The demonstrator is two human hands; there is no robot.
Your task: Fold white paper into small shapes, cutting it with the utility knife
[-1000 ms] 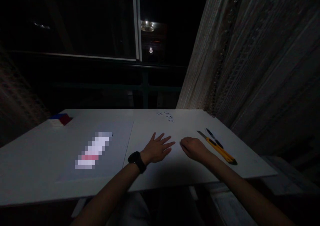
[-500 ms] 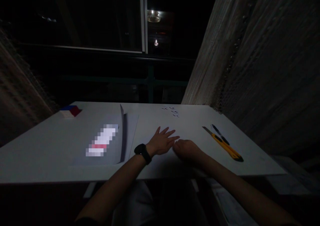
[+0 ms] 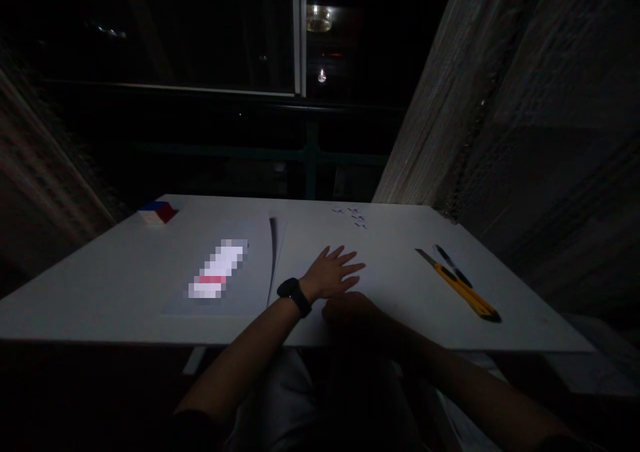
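Observation:
My left hand (image 3: 335, 273) lies flat on a white sheet of paper (image 3: 395, 292) on the white table (image 3: 100, 292), fingers spread, a black watch on the wrist. My right hand (image 3: 350, 312) is curled just in front of the left hand, near the table's front edge, pressing on the same sheet; it is dark and I cannot see anything in it. Left of my hands lies a grey sheet (image 3: 235, 265) with its right edge curled up.
A yellow utility knife (image 3: 463, 292) and a dark pen (image 3: 453, 265) lie at the right. Small paper bits (image 3: 353, 215) sit at the far edge, a coloured cube (image 3: 156, 211) at the far left corner. A curtain hangs at the right, a dark window behind.
My right hand has slid leftward and toward me, from beside the knife to just below the left hand. The grey sheet's right edge has lifted. The view has shifted.

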